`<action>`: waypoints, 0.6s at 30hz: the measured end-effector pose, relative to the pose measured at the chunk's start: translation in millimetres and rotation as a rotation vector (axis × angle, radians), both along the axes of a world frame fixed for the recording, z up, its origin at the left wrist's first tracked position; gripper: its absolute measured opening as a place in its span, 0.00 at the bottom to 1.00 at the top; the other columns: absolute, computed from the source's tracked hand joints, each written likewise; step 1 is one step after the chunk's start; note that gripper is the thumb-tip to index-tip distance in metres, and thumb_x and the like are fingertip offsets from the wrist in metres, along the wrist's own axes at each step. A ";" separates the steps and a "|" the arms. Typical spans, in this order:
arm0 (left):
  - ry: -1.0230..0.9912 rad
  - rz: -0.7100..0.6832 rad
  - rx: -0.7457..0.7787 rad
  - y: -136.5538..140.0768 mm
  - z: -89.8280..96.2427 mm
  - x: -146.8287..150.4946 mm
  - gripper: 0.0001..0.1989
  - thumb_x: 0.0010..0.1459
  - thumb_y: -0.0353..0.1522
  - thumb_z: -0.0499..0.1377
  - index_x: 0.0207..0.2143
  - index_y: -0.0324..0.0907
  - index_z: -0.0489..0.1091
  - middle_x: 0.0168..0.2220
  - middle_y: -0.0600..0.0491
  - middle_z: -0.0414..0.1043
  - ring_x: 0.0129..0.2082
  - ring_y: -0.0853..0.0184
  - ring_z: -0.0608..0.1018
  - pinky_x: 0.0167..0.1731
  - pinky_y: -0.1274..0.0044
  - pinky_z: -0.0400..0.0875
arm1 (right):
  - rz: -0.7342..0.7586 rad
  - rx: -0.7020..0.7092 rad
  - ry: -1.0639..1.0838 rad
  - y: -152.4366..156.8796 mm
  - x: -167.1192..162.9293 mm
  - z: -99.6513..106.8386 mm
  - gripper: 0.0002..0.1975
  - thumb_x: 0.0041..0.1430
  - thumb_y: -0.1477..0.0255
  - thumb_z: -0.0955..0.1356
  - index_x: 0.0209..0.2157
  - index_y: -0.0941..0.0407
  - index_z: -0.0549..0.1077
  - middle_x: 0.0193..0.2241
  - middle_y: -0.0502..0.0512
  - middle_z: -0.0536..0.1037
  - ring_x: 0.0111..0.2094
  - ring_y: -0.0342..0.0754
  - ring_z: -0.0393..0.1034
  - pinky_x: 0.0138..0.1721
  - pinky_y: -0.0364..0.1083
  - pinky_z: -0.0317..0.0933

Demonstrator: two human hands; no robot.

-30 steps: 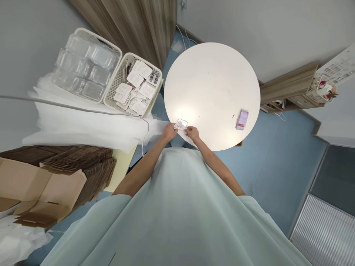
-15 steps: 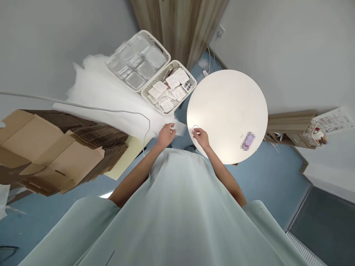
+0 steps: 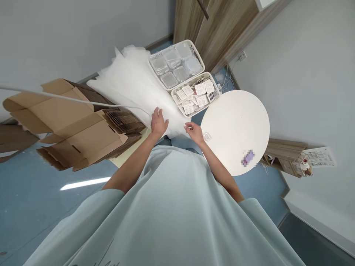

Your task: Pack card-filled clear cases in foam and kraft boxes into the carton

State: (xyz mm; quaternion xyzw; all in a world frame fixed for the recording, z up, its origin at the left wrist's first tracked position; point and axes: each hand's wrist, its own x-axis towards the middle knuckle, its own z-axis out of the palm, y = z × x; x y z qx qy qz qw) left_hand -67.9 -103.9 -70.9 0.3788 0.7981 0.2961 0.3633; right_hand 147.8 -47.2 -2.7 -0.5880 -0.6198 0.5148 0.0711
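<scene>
By white sheets [image 3: 135, 83], left hand [image 3: 159, 123] has fingers spread; right hand [image 3: 194, 132] half-open; contact unclear

The place looks like a small indoor packing workroom. Flattened brown cardboard boxes [image 3: 85, 136] are stacked beside a broad heap of thin white translucent sheets [image 3: 135, 87], both typical packing supplies. Next to them, a white perforated plastic basket [image 3: 198, 54] holds small clear plastic boxes [image 3: 181, 74] in rows, and a second white plastic basket [image 3: 205, 107] is filled with printed white square cards [image 3: 200, 88]. A round white table [image 3: 238, 125], a tall wood-grain cabinet [image 3: 219, 29], plain grey walls [image 3: 83, 33] and a smooth blue floor [image 3: 36, 199] suit a modest workroom
</scene>
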 end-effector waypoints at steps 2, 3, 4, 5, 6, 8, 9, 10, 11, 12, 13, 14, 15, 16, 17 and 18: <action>-0.024 0.021 0.010 4.0 -4.6 -0.1 0.42 0.62 0.44 0.68 0.73 0.37 0.61 0.77 0.29 0.53 0.78 0.34 0.58 0.77 0.47 0.52 | 0.022 0.011 0.000 -0.4 -7.2 2.6 0.09 0.68 0.66 0.72 0.48 0.50 0.82 0.46 0.51 0.87 0.38 0.48 0.81 0.52 0.49 0.74; -0.034 0.032 0.016 5.4 -7.0 -0.3 0.42 0.62 0.45 0.68 0.73 0.37 0.61 0.76 0.28 0.54 0.78 0.34 0.58 0.77 0.47 0.53 | 0.031 0.015 -0.001 -0.9 -9.4 4.0 0.09 0.69 0.66 0.72 0.48 0.50 0.82 0.47 0.52 0.87 0.39 0.48 0.81 0.52 0.49 0.74; -0.037 0.037 0.019 6.5 -9.4 -0.8 0.42 0.63 0.46 0.68 0.72 0.37 0.62 0.75 0.28 0.55 0.77 0.33 0.59 0.77 0.47 0.53 | 0.039 0.018 -0.002 -1.5 -10.7 5.4 0.09 0.69 0.66 0.72 0.48 0.50 0.82 0.47 0.52 0.87 0.39 0.48 0.81 0.52 0.49 0.74; -0.031 0.035 0.017 7.2 -11.8 -1.6 0.40 0.64 0.45 0.67 0.71 0.38 0.63 0.73 0.29 0.58 0.76 0.34 0.61 0.76 0.47 0.54 | 0.045 0.022 -0.004 -2.3 -11.5 6.8 0.09 0.70 0.66 0.72 0.49 0.50 0.81 0.47 0.52 0.87 0.39 0.48 0.81 0.52 0.49 0.74; -0.017 0.028 0.010 7.6 -13.9 -2.7 0.36 0.65 0.44 0.65 0.70 0.40 0.64 0.71 0.31 0.61 0.75 0.36 0.62 0.76 0.47 0.55 | 0.049 0.025 -0.006 -3.0 -11.7 8.1 0.09 0.70 0.66 0.72 0.49 0.50 0.81 0.47 0.52 0.87 0.38 0.48 0.81 0.52 0.49 0.73; 0.019 0.009 -0.013 7.1 -16.8 -5.5 0.28 0.67 0.39 0.61 0.67 0.45 0.68 0.67 0.36 0.68 0.73 0.40 0.65 0.75 0.49 0.57 | 0.058 0.033 -0.017 -4.3 -11.4 10.4 0.09 0.70 0.66 0.72 0.49 0.50 0.81 0.47 0.51 0.87 0.38 0.48 0.81 0.52 0.49 0.73; 0.033 -0.002 -0.024 6.2 -17.2 -6.9 0.25 0.68 0.37 0.59 0.65 0.47 0.70 0.66 0.38 0.70 0.72 0.41 0.66 0.75 0.50 0.58 | 0.065 0.038 -0.027 -4.8 -11.1 11.4 0.09 0.70 0.66 0.72 0.49 0.50 0.81 0.46 0.51 0.87 0.39 0.48 0.81 0.52 0.49 0.73; 0.040 -0.009 -0.029 4.7 -16.8 -8.2 0.22 0.68 0.36 0.57 0.64 0.48 0.72 0.64 0.39 0.72 0.71 0.43 0.67 0.75 0.52 0.58 | 0.075 0.042 -0.039 -5.0 -11.0 12.3 0.09 0.70 0.66 0.72 0.49 0.50 0.81 0.46 0.51 0.87 0.39 0.48 0.81 0.52 0.50 0.73; 0.041 -0.012 -0.030 2.7 -15.5 -9.3 0.21 0.69 0.35 0.55 0.62 0.49 0.74 0.63 0.40 0.73 0.70 0.43 0.68 0.75 0.53 0.58 | 0.088 0.047 -0.052 -4.9 -11.2 13.1 0.09 0.71 0.66 0.71 0.50 0.50 0.81 0.46 0.52 0.87 0.40 0.49 0.81 0.53 0.50 0.74; 0.037 -0.012 -0.024 0.2 -13.3 -10.1 0.20 0.71 0.35 0.53 0.60 0.49 0.75 0.61 0.40 0.74 0.70 0.43 0.69 0.74 0.53 0.58 | 0.102 0.054 -0.062 -4.6 -11.9 13.9 0.10 0.71 0.66 0.71 0.50 0.50 0.81 0.47 0.53 0.86 0.41 0.50 0.81 0.54 0.51 0.74; 0.028 -0.012 -0.012 -2.8 -10.1 -10.5 0.20 0.72 0.35 0.52 0.59 0.49 0.77 0.61 0.40 0.75 0.69 0.43 0.69 0.74 0.54 0.58 | 0.118 0.068 -0.067 -4.0 -13.1 14.6 0.11 0.71 0.66 0.71 0.51 0.50 0.81 0.48 0.54 0.86 0.43 0.51 0.81 0.54 0.52 0.74; 0.016 -0.012 0.008 -6.2 -6.0 -10.3 0.20 0.72 0.35 0.51 0.58 0.49 0.78 0.60 0.40 0.75 0.68 0.43 0.69 0.74 0.53 0.58 | 0.134 0.093 -0.069 -3.1 -15.0 15.4 0.11 0.72 0.65 0.71 0.52 0.51 0.81 0.50 0.56 0.85 0.46 0.52 0.81 0.55 0.52 0.74; 0.006 -0.013 0.035 -9.7 -1.3 -9.6 0.20 0.73 0.36 0.51 0.58 0.49 0.79 0.60 0.39 0.76 0.68 0.42 0.69 0.73 0.53 0.58 | 0.151 0.132 -0.068 -1.9 -17.6 16.2 0.12 0.72 0.65 0.72 0.53 0.51 0.81 0.53 0.58 0.84 0.50 0.54 0.80 0.57 0.53 0.74; 0.002 -0.021 0.069 -13.3 4.1 -8.2 0.19 0.74 0.36 0.51 0.58 0.49 0.79 0.59 0.39 0.76 0.67 0.42 0.70 0.73 0.52 0.59 | 0.167 0.187 -0.066 -0.4 -21.0 17.3 0.13 0.72 0.65 0.72 0.55 0.51 0.81 0.56 0.60 0.83 0.55 0.56 0.79 0.60 0.55 0.73; 0.008 -0.032 0.108 -16.7 10.0 -6.1 0.19 0.75 0.37 0.51 0.57 0.48 0.79 0.59 0.39 0.76 0.65 0.42 0.70 0.71 0.51 0.60 | 0.184 0.251 -0.066 1.3 -25.1 18.6 0.15 0.71 0.64 0.73 0.56 0.51 0.80 0.59 0.62 0.81 0.61 0.58 0.76 0.64 0.56 0.71; 0.025 -0.048 0.148 -19.9 16.3 -3.2 0.19 0.75 0.37 0.51 0.57 0.47 0.80 0.58 0.39 0.77 0.64 0.42 0.71 0.70 0.51 0.62 | 0.204 0.319 -0.070 3.4 -29.8 20.1 0.17 0.71 0.63 0.74 0.58 0.51 0.80 0.63 0.63 0.79 0.66 0.60 0.71 0.69 0.58 0.68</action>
